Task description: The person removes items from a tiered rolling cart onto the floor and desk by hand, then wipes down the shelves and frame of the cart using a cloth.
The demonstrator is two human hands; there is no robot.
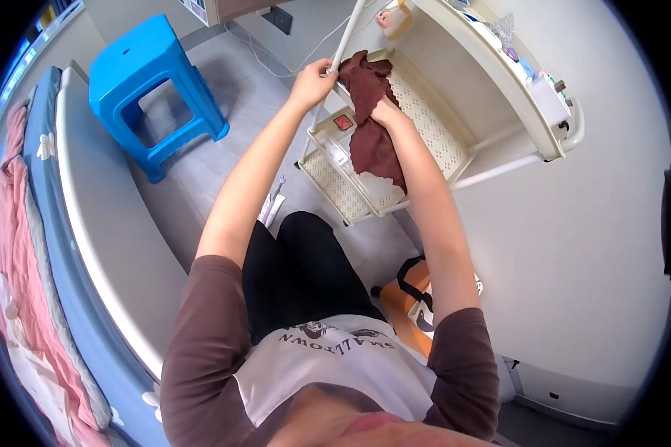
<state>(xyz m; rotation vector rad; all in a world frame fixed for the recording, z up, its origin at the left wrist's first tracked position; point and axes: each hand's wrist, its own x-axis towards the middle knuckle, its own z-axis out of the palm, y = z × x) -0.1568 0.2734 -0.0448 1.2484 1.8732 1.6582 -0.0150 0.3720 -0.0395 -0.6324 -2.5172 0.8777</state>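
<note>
A cream-coloured shelf cart [466, 153] with perforated tiers stands in front of me. At its left corner my left hand [314, 83] is closed around the white upright post [346, 39]. My right hand [384, 112] reaches over the middle tier and grips a dark brown cloth [373, 149]; the cloth partly hides those fingers. Draped along the tier, the cloth bunches up near the post and hangs loose toward me. Beside it on the tier lie a small red item [342, 122] and a clear plastic item [338, 153].
To the left stands a blue plastic stool [138, 74], with a bed [48, 208] beyond it. A purple-and-white tube [273, 208] is on the floor by my knees. An orange item [408, 313] with a bag is at my right. Small items, including a white box [548, 100], crowd the cart's top.
</note>
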